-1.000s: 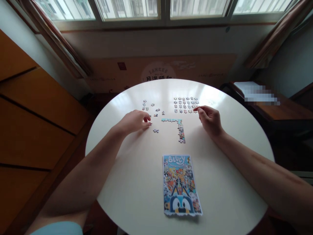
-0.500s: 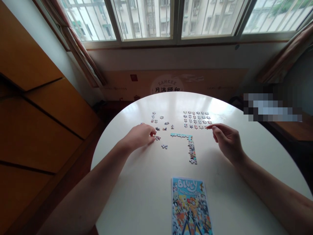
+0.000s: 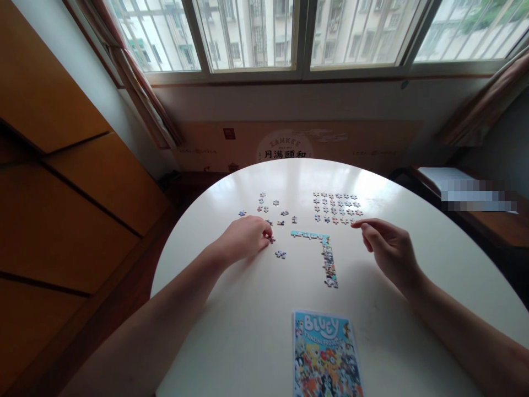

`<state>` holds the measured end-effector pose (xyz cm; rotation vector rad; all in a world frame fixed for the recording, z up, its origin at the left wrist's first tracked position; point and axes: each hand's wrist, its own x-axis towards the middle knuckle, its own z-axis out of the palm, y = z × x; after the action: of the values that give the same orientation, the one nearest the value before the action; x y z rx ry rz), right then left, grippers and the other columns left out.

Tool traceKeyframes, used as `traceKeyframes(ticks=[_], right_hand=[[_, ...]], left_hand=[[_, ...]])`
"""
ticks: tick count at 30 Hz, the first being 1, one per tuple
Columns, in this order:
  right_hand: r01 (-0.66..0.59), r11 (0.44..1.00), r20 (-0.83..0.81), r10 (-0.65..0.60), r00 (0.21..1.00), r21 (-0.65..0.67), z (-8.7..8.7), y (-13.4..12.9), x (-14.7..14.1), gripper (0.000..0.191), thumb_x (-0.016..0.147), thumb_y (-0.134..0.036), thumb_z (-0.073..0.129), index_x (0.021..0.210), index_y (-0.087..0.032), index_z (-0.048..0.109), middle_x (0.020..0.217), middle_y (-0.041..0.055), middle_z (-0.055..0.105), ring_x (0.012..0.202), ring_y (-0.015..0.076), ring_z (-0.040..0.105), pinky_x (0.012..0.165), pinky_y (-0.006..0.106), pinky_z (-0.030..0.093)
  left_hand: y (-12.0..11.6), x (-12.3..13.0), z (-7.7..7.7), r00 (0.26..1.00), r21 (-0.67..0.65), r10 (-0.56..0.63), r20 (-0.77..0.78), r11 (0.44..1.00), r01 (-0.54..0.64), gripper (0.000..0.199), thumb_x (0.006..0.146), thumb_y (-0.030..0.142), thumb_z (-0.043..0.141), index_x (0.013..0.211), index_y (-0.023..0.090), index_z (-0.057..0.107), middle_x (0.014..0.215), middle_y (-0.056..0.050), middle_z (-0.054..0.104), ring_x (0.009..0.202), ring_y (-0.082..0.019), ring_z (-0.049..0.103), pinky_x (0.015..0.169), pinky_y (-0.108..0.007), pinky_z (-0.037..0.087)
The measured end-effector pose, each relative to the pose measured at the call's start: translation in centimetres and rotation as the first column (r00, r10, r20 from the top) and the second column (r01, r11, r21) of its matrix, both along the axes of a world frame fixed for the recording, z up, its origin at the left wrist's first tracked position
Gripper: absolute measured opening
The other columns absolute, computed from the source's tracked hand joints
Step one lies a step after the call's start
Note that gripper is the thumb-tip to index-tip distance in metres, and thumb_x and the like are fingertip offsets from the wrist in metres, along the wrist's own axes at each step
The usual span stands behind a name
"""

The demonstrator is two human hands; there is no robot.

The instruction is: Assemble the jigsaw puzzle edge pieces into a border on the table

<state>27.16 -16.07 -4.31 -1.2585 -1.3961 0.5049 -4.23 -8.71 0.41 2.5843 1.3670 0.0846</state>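
Observation:
My left hand point(image 3: 247, 238) is closed at the left group of loose jigsaw pieces, its fingertips on a small dark jigsaw piece point(image 3: 271, 240). Another loose piece point(image 3: 281, 255) lies just nearer to me. My right hand point(image 3: 386, 242) has its index finger stretched to the near right corner of the rows of jigsaw pieces point(image 3: 335, 212). The thumb stays apart and the other fingers are curled; nothing shows in its grasp. Between both hands lies a joined puzzle edge point(image 3: 329, 262) forming a corner, with a blue top strip point(image 3: 308, 235).
A colourful Bluey picture sheet point(image 3: 326, 353) lies near me on the round white table point(image 3: 248, 342). Several more loose pieces point(image 3: 276, 203) are scattered beyond my left hand. Wooden cabinets point(image 3: 82, 220) stand to the left, and a window point(image 3: 252, 38) is behind the table.
My left hand has moved slightly right, its fingertips coming onto the small dark piece. The right hand keeps its place at the corner of the rows. The whole view has shifted a little.

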Motion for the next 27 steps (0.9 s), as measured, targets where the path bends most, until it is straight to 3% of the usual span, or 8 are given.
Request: traceKeyframes(ticks=[10, 17, 21, 27], right_hand=[[-0.039, 0.999, 0.036, 0.038, 0.999, 0.009, 0.2, -0.3, -0.1, 0.022, 0.09, -0.033, 0.059, 0.087, -0.019, 0.076, 0.058, 0.0008, 0.056, 0.053, 0.015, 0.052, 0.047, 0.026, 0.038], [-0.159, 0.986, 0.115, 0.154, 0.981, 0.041, 0.7, -0.6, -1.1, 0.021, 0.092, -0.028, 0.058, 0.089, -0.018, 0.076, 0.062, 0.0007, 0.061, 0.052, 0.0122, 0.053, 0.046, 0.025, 0.042], [-0.322, 0.942, 0.284, 0.284, 0.916, 0.098, 0.8, -1.2, -2.1, 0.016, 0.092, -0.02, 0.06, 0.099, -0.02, 0.075, 0.077, 0.0033, 0.068, 0.061, 0.0123, 0.059, 0.049, 0.024, 0.047], [-0.512, 0.844, 0.415, 0.414, 0.81, 0.16, 1.1, -2.0, -3.3, 0.02, 0.091, -0.017, 0.066, 0.109, -0.023, 0.072, 0.084, 0.0032, 0.071, 0.063, 0.0114, 0.063, 0.052, 0.024, 0.051]], left_hand=[[0.2, -0.1, -0.6, 0.99, 0.051, -0.125, 0.066, 0.991, 0.122, 0.02, 0.085, 0.022, 0.058, 0.092, 0.022, 0.076, 0.093, -0.006, 0.076, 0.087, -0.021, 0.067, 0.072, -0.03, 0.05], [-0.9, 0.9, 0.5, 0.926, 0.125, -0.32, 0.198, 0.946, 0.3, 0.022, 0.084, 0.012, 0.056, 0.097, 0.02, 0.073, 0.093, -0.004, 0.074, 0.082, -0.018, 0.067, 0.073, -0.03, 0.052], [-2.3, 2.0, 1.1, 0.859, 0.169, -0.432, 0.273, 0.901, 0.399, 0.022, 0.085, 0.011, 0.058, 0.102, 0.019, 0.069, 0.097, -0.005, 0.073, 0.084, -0.017, 0.068, 0.075, -0.031, 0.054], [-3.9, 3.3, 0.8, 0.764, 0.229, -0.51, 0.396, 0.86, 0.456, 0.031, 0.085, 0.012, 0.059, 0.114, 0.02, 0.053, 0.093, -0.004, 0.072, 0.077, -0.015, 0.067, 0.068, -0.029, 0.056]])
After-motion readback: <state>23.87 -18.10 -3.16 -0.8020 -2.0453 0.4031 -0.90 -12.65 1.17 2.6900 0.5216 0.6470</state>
